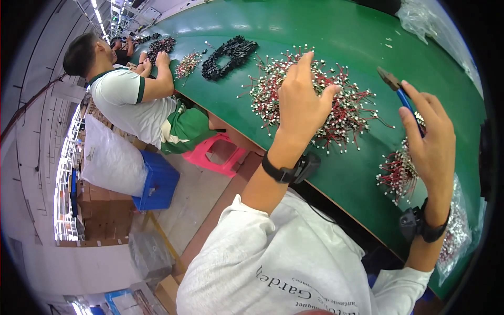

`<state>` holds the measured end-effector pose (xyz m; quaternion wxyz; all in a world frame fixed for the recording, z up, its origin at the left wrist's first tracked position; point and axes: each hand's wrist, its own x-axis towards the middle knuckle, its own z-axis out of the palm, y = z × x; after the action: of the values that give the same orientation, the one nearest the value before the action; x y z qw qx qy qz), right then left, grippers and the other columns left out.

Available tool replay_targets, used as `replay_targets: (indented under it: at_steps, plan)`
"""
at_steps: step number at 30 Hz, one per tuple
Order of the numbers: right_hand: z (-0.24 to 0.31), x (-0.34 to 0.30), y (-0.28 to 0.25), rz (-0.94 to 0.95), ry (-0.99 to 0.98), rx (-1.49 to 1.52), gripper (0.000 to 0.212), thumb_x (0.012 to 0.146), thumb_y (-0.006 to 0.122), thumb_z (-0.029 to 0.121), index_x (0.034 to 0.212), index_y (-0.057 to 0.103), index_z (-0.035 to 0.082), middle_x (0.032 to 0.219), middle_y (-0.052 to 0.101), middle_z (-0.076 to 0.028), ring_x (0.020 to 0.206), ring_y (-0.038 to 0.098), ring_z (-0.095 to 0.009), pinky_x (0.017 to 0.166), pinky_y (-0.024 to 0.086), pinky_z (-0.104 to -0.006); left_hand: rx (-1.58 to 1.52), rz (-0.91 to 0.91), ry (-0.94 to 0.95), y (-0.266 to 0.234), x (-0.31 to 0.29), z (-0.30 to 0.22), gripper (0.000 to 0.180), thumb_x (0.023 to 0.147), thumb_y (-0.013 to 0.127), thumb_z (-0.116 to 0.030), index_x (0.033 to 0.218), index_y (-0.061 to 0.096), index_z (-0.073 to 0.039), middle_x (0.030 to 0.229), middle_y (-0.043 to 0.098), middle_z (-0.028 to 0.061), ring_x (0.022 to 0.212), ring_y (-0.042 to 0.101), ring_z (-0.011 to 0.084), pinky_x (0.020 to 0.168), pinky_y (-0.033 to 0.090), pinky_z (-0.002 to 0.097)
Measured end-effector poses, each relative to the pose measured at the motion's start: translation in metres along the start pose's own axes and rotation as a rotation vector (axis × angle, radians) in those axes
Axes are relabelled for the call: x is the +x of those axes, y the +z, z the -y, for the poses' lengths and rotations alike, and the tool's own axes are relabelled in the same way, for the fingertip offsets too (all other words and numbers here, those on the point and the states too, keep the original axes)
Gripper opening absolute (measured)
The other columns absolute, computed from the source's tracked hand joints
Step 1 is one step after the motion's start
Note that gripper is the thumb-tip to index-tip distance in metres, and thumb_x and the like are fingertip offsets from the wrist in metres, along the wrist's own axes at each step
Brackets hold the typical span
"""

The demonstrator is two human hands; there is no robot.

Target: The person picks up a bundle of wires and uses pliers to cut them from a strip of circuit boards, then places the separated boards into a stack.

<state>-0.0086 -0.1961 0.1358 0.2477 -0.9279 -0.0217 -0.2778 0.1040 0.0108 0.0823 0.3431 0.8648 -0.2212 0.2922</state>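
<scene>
A wide heap of small white connectors with short red wires [346, 107] lies on the green table [336, 168]. Over this heap is my left hand [302, 102], its thumb and fingers apart and nothing visible between them. My right hand [433, 136] is closed around the blue handles of a pair of pliers [401, 97]. Their dark metal jaws point up and to the left, toward the far side of the table. Below my right hand sits a smaller pile of similar red-wired parts [397, 170], partly covered by the hand.
Farther left lie a ring-shaped pile of black parts [242, 50] and a small wired pile [187, 64]. A co-worker [128, 100] sits at the table edge by a pink stool [226, 155]. Clear plastic bags [454, 236] lie at right. A blue bin [160, 181] stands on the floor.
</scene>
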Motion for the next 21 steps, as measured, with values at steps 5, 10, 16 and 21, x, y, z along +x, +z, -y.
replay_targets:
  at_steps: [5, 10, 16, 21]
  plan:
    - [-0.005, 0.001, -0.020, -0.010, -0.001, 0.072, 0.034, 0.087, 0.062, 0.014, 0.120, 0.062, 0.004, 0.096, 0.064, -0.016, 0.079, 0.062, -0.028, 0.071, 0.047, -0.0325, -0.323, 0.384, 0.021, -0.007, -0.028, -0.038, 0.041, 0.070, 0.080, -0.013, 0.107, 0.066, -0.003, 0.079, 0.066, 0.0059, 0.058, 0.055, 0.0124, 0.055, 0.045, 0.0254]
    - [-0.017, 0.001, -0.029, -0.055, -0.046, -0.026, 0.031, 0.085, 0.064, 0.016, 0.114, 0.065, 0.004, 0.092, 0.065, -0.017, 0.076, 0.062, -0.032, 0.068, 0.048, -0.0347, -0.337, 0.497, -0.018, 0.015, -0.045, -0.046, 0.031, 0.072, 0.076, -0.010, 0.101, 0.067, -0.005, 0.084, 0.065, 0.0111, 0.072, 0.064, 0.0252, 0.064, 0.050, 0.0348]
    - [-0.028, 0.003, -0.036, -0.148, -0.070, -0.026, 0.031, 0.084, 0.066, 0.022, 0.110, 0.067, 0.006, 0.086, 0.064, -0.016, 0.074, 0.062, -0.033, 0.063, 0.048, -0.0386, -0.412, 0.795, 0.115, 0.035, -0.030, -0.098, 0.033, 0.072, 0.074, -0.007, 0.105, 0.065, -0.005, 0.098, 0.062, 0.0140, 0.083, 0.060, 0.0321, 0.073, 0.050, 0.0396]
    - [-0.033, 0.002, -0.033, -0.090, -0.004, -0.054, 0.027, 0.084, 0.064, 0.029, 0.102, 0.065, 0.009, 0.083, 0.063, -0.017, 0.078, 0.064, -0.034, 0.067, 0.053, -0.0417, -0.400, 0.790, 0.601, 0.068, -0.022, -0.101, 0.041, 0.070, 0.066, 0.001, 0.111, 0.062, -0.002, 0.113, 0.059, 0.0223, 0.111, 0.052, 0.0400, 0.096, 0.041, 0.0470]
